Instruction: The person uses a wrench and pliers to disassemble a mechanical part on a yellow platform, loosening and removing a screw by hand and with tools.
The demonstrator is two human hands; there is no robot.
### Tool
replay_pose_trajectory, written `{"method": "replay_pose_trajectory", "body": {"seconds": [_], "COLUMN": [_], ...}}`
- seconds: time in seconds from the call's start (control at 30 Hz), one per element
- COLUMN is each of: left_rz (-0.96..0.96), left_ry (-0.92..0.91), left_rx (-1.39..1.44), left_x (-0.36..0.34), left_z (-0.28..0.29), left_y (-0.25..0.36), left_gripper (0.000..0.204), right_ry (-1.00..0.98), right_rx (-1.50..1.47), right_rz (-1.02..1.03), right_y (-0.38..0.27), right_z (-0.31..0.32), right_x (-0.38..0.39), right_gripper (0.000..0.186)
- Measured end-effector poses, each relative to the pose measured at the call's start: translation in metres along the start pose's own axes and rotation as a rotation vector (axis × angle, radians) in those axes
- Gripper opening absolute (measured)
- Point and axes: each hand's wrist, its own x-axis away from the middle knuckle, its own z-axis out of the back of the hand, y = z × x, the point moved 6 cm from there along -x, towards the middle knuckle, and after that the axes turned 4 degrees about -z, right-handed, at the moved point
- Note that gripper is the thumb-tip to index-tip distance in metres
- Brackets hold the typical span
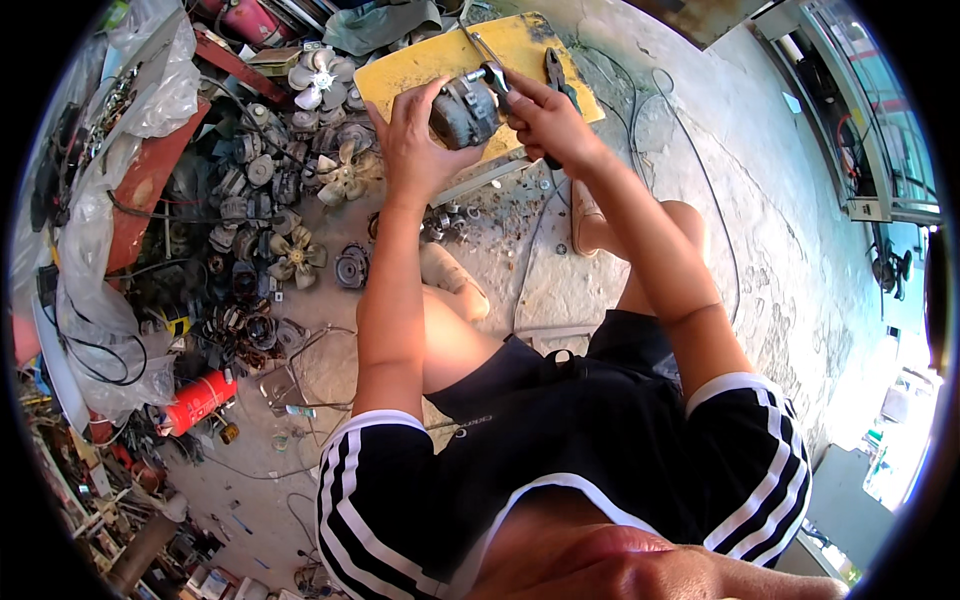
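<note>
My left hand (410, 140) is closed round a grey cylindrical metal motor (464, 115), held over a worn yellow board (385, 75). My right hand (545, 125) grips a hand tool (493, 76) with a metal head, set at the motor's upper right end; whether its head touches the shaft is too small to tell. Dark pliers (556, 70) lie on the board just right of my right hand. A slim metal tool (480, 45) lies toward the board's top edge. Part of the board is hidden behind my hands and the motor.
Piled motor parts (260, 165) and fan blades (320, 80) cover the floor (700, 150) on the left, beside plastic sheeting (100, 320) and a red cylinder (200, 400). Cables (725, 200) run across the floor at right. A metal-framed glass cabinet (880, 120) stands at the far right.
</note>
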Motion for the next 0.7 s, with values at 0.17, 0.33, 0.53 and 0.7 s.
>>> {"method": "replay_pose_trajectory", "body": {"seconds": [0.17,0.33,0.53,0.7], "left_rz": [-0.112,-0.14,-0.115,-0.209], "left_ry": [0.005,0.005,0.059,0.012], "left_rx": [-0.078,-0.096,0.027,-0.07], "left_x": [0.002,0.004,0.001,0.006], "left_z": [0.005,0.003,-0.001,-0.002], "left_y": [0.003,0.003,0.012,0.007], "left_gripper": [0.09,0.089,0.089,0.089], "right_ry": [-0.217,0.014,-0.156,-0.008], "right_rx": [-0.069,0.652,-0.035,0.627], "right_rz": [-0.193,0.354,-0.129,0.181], "right_y": [-0.004,-0.018,-0.01,-0.025], "right_z": [0.027,0.03,0.028,0.033], "right_x": [-0.007,-0.01,0.007,0.004], "right_gripper": [0.046,0.042,0.041,0.043]}}
